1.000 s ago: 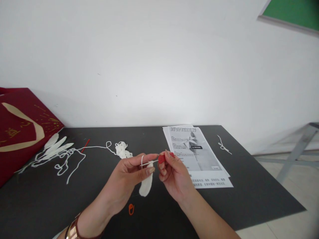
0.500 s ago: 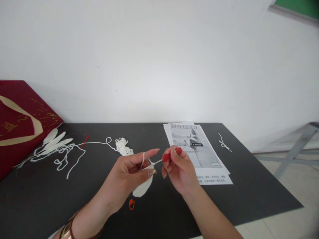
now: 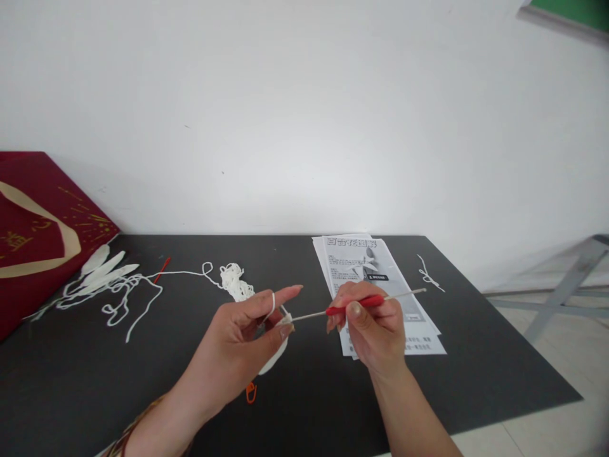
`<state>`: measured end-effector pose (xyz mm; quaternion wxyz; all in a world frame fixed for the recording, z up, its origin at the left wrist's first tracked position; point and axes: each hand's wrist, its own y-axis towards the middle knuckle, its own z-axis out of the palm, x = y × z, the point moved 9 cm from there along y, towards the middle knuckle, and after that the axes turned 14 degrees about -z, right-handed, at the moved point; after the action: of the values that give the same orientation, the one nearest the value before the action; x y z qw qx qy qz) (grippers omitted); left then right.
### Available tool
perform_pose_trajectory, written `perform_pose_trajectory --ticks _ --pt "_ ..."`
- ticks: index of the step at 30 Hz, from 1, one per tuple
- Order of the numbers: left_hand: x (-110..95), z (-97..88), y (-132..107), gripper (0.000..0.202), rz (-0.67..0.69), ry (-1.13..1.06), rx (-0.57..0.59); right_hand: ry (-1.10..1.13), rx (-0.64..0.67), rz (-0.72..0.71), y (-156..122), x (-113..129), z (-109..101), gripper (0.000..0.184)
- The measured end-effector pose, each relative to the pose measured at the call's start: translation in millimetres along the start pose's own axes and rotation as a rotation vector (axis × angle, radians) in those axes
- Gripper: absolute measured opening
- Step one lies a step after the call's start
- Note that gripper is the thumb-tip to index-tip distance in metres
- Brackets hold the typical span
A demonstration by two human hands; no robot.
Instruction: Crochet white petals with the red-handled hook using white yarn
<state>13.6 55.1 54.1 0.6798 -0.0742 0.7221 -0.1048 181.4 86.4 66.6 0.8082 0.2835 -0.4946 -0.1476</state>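
Observation:
My left hand (image 3: 242,336) pinches a small white crocheted piece (image 3: 275,359) between thumb and middle finger, with white yarn (image 3: 272,306) looped over the raised index finger. My right hand (image 3: 373,327) grips a crochet hook with a red handle (image 3: 354,304); its metal tip reaches left into the white piece by my left thumb. Both hands hover above the black table (image 3: 476,355).
A tangle of white yarn (image 3: 235,282) and several white crocheted petals (image 3: 102,270) lie at the left, beside a red bag (image 3: 33,235). Printed instruction sheets (image 3: 371,279) lie behind my right hand. An orange stitch marker (image 3: 250,393) sits below my left hand, a yarn scrap (image 3: 429,276) farther right.
My right hand has slid to the right and turned, so the hook now lies nearly level with its whole shaft showing. The white piece has swung under my left hand.

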Motion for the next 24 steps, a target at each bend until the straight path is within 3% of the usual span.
perform_pose_trajectory --ticks 6,12,15,19,24 --pt "-2.2 -5.0 -1.9 0.035 0.074 0.080 -0.065 -0.094 0.042 -0.054 -1.3 9.7 2.9 0.009" --pt "-7.6 -4.0 -2.6 0.026 0.095 0.176 -0.101 -0.144 0.066 -0.116 -4.4 15.2 6.6 0.011" --pt "-8.0 -4.1 -1.6 0.031 0.092 0.161 -0.118 -0.149 0.064 -0.109 -5.7 14.9 7.3 0.011" --pt "-9.1 -2.8 -2.1 0.013 0.110 0.191 -0.125 -0.221 0.088 -0.117 -6.3 18.3 7.7 0.010" --pt "-7.5 -4.6 -4.1 0.010 0.117 0.211 -0.159 -0.291 0.145 -0.144 -6.4 23.0 9.6 0.012"
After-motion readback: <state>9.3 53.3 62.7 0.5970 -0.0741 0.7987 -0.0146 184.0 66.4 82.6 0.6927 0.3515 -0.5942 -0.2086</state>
